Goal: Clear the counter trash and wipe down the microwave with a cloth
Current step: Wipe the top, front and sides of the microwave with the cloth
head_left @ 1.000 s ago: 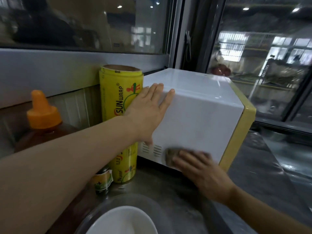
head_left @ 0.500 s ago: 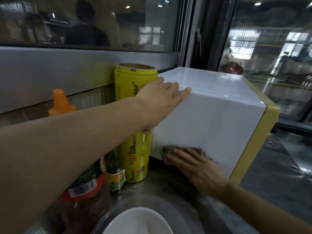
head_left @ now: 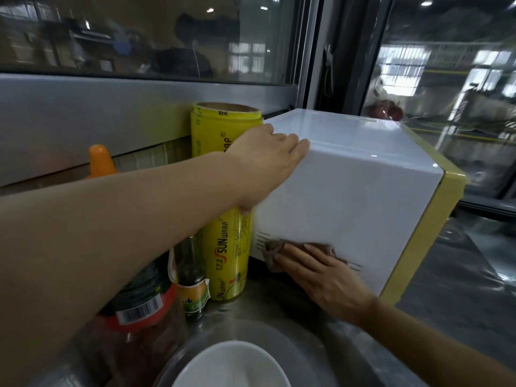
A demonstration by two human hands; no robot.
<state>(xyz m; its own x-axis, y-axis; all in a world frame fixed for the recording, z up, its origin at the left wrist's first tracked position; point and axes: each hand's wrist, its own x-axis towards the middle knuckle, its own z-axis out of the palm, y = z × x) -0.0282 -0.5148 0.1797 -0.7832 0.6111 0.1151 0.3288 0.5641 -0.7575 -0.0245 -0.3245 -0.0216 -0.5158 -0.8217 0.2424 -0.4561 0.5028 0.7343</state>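
White enamel covers the microwave (head_left: 349, 196), which sits at the back right of the steel tabletop (head_left: 446, 289), its yellow-trimmed door facing right and its near side panel turned toward the camera. Low on that panel, over the vent slots, a brownish cloth (head_left: 272, 251) is flattened against the metal by the right hand (head_left: 321, 275), fingers (head_left: 296, 256) extended and spread, pressing rather than clutching. The left hand (head_left: 268, 163) lies flat on the rear top corner of the casing, fingers straight and holding nothing, apparently bracing the oven. Wiping looks to be the step in hand, on the lower rear part of the side. A sensible next move would be a sweep toward the yellow front edge, with even pressure and the brace kept on so the oven does not slide. Just beside the microwave stands a yellow roll of cling wrap (head_left: 226, 219), then a small dark bottle (head_left: 192, 277), a red-labelled container (head_left: 139, 305) and an orange-capped bottle (head_left: 101, 160). A white bowl (head_left: 231, 367) sits nearest.
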